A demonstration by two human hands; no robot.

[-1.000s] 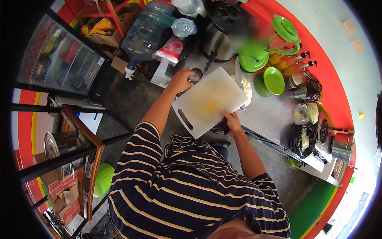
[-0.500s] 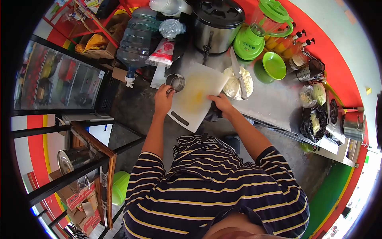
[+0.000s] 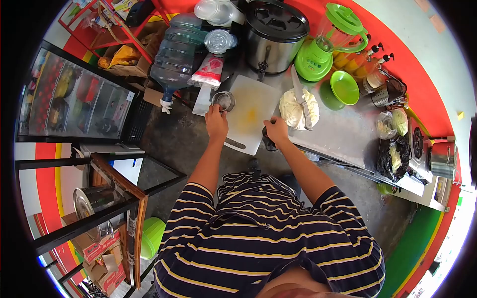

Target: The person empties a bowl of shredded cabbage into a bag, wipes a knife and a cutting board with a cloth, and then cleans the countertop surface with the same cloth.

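As the head view shows, the left hand [image 3: 217,121] is at the middle of the frame, its fingers around the near side of a small round metal cup [image 3: 223,101], which sits at the left edge of a white cutting board [image 3: 254,102]. Just right of the board's lower part, the right hand [image 3: 277,131] has its fingers curled narrowly at a dark cloth [image 3: 269,142]; whether they also touch the board, I cannot tell.

At the centre of the frame, the board lies flat on the metal bench [image 3: 330,128], yellow-stained in the middle, its slotted end reaching past the bench's near edge. Right of it, a knife [image 3: 301,99] lies across pale cabbage [image 3: 290,109]. Toward the upper right of the frame stand a green blender [image 3: 314,62] and a green bowl [image 3: 344,88]. At the top centre is a steel drinks urn [image 3: 271,52] with a black lid; at the upper left, a large clear blue water bottle [image 3: 174,57] leans with its neck down, beside a red-and-white packet [image 3: 208,69].
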